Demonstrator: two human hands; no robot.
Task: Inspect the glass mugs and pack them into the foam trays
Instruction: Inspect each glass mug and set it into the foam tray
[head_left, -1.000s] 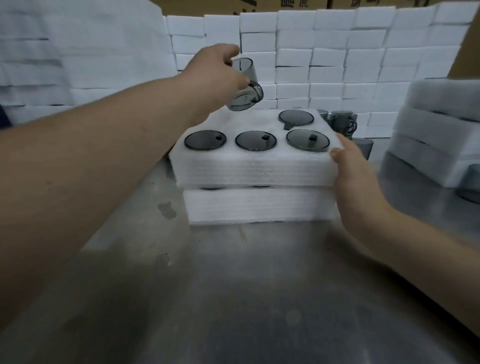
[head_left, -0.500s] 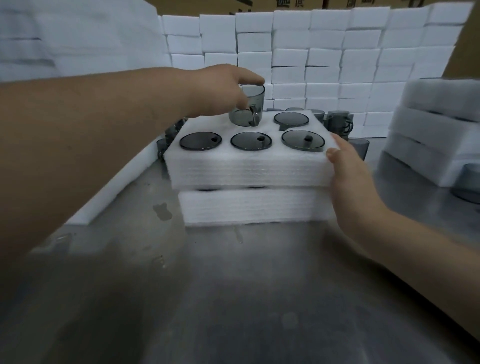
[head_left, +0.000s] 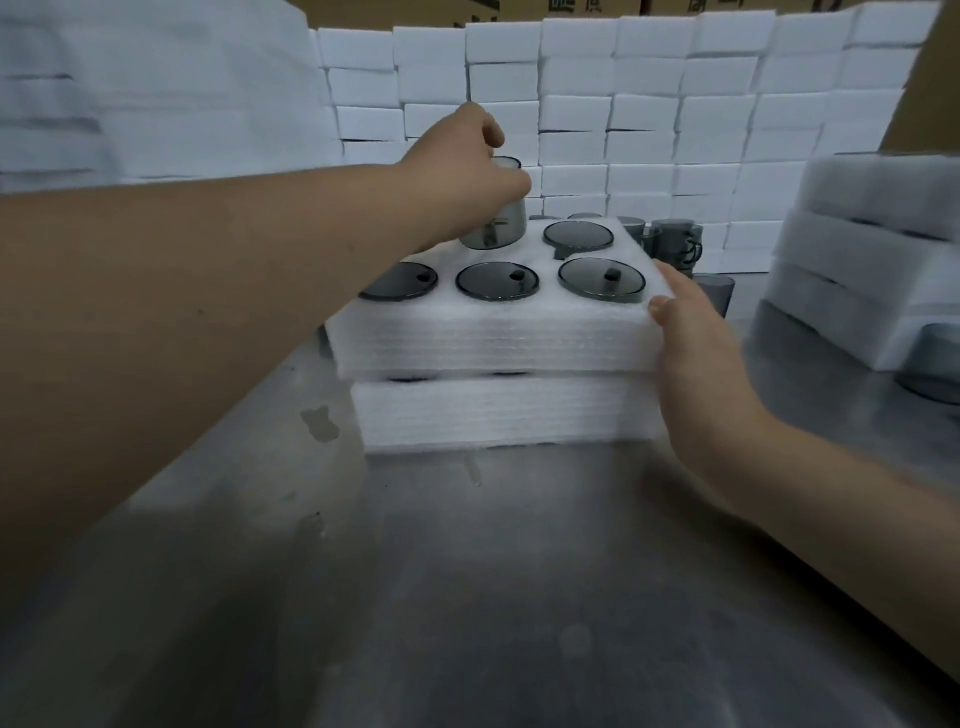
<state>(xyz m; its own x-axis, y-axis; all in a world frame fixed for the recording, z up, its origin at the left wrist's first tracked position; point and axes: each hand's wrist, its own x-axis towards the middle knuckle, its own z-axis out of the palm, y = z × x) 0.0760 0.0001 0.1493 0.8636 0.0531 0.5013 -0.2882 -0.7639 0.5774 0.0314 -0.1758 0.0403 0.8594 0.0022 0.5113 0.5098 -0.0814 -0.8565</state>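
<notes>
Left hand (head_left: 467, 171) clamped around smoky glass mug (head_left: 496, 228), upright, bottom partly sunk in upper foam tray (head_left: 493, 332). Right hand (head_left: 701, 353) pressed flat against tray's right edge, fingers loose, gripping nothing.

One head-worn wide-angle view, facing forward and down over a steel table (head_left: 519, 597).

The camera sits above the table's near edge, close enough that the left forearm fills the frame from 9 o'clock and the right forearm enters from 4 o'clock. Two stacked foam trays (head_left: 493, 338) lie just above centre, toward 12 o'clock, at arm's reach. A wall of foam blocks (head_left: 649, 114) closes the far field at 12 o'clock; more foam stacks stand at 10 and 3 o'clock. Straight edges bow near the borders. There is no second view to share ground with.
</notes>
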